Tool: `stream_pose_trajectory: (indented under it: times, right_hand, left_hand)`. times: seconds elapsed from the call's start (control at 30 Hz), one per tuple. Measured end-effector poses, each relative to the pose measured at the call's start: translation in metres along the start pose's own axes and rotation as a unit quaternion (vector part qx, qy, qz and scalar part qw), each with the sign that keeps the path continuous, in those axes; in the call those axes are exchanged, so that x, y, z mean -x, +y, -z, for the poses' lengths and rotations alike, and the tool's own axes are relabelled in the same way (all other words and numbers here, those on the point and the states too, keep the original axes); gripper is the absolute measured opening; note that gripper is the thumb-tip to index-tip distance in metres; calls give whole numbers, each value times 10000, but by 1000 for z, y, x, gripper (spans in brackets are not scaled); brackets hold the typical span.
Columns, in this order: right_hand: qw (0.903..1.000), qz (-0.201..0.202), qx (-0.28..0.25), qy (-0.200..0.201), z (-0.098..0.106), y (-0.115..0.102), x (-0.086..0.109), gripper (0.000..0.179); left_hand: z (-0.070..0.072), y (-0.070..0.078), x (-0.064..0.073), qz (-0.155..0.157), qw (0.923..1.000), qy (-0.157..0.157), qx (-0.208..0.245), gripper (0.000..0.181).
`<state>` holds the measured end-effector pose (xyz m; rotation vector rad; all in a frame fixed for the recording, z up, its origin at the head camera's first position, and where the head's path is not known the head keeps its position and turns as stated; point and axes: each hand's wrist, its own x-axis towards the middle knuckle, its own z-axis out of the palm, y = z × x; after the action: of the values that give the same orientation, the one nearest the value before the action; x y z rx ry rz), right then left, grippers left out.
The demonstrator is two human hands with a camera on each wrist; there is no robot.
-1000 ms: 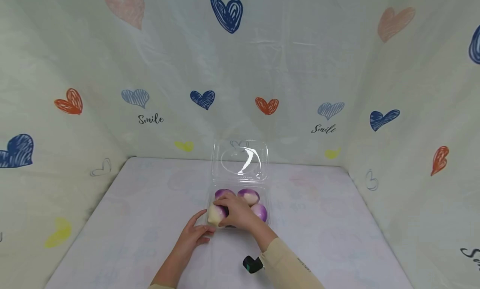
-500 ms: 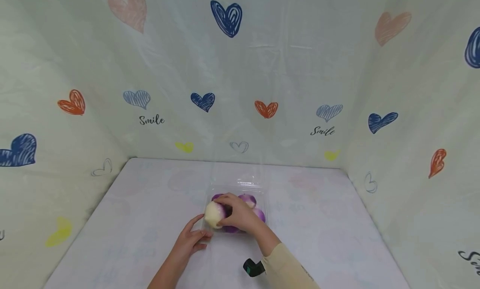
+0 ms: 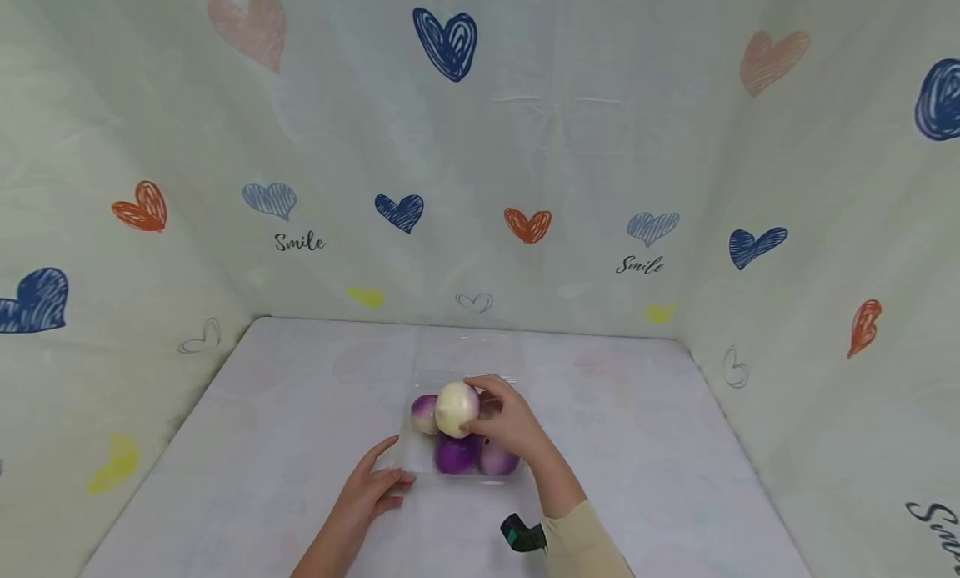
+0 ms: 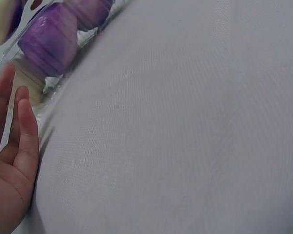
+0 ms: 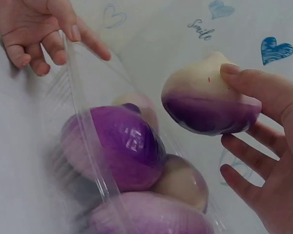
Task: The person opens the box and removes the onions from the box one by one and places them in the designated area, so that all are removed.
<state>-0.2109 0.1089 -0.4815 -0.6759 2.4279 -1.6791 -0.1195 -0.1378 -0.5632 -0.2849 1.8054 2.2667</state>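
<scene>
My right hand (image 3: 512, 419) pinches a purple-and-white turnip (image 3: 456, 409) between thumb and fingers, raised above a clear plastic clamshell box (image 3: 411, 457). In the right wrist view, the held turnip (image 5: 210, 95) has its pale pointed end up and its purple part below. Several more turnips sit in the box, among them a deep purple one (image 3: 456, 455) at the front, a paler one (image 3: 498, 459) to its right, and one (image 3: 423, 414) at the back left. My left hand (image 3: 367, 486) lies at the box's front left corner, fingers extended along its wall.
The box's transparent lid (image 3: 468, 357) is folded back behind it. A white cloth-covered table (image 3: 300, 394) spreads around, with a heart-printed curtain (image 3: 480, 144) on three sides. A small black device (image 3: 521, 535) sits by the right sleeve (image 3: 585, 540).
My right hand has lifted the turnip from the box's front left and carried it to the right and upward. The left hand stays by the box, which sits slightly lower in view.
</scene>
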Motion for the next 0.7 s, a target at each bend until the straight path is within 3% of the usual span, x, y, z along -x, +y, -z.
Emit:
stream_pose_trajectory:
  times: [0.33,0.53,0.7]
  right_hand:
    - [9897,-203,-779,1188,27,27,7,64]
    - [9721,-596,-1063,2004,42,42,11,63]
    - [9556,-641,-1405,2509,49,57,13,62]
  left_hand:
    - [9,2,0,113,9998,99,-128,63]
    - [16,5,1,155,9997,128,-122,63]
    - [19,6,1,132,9996,154,-204,61]
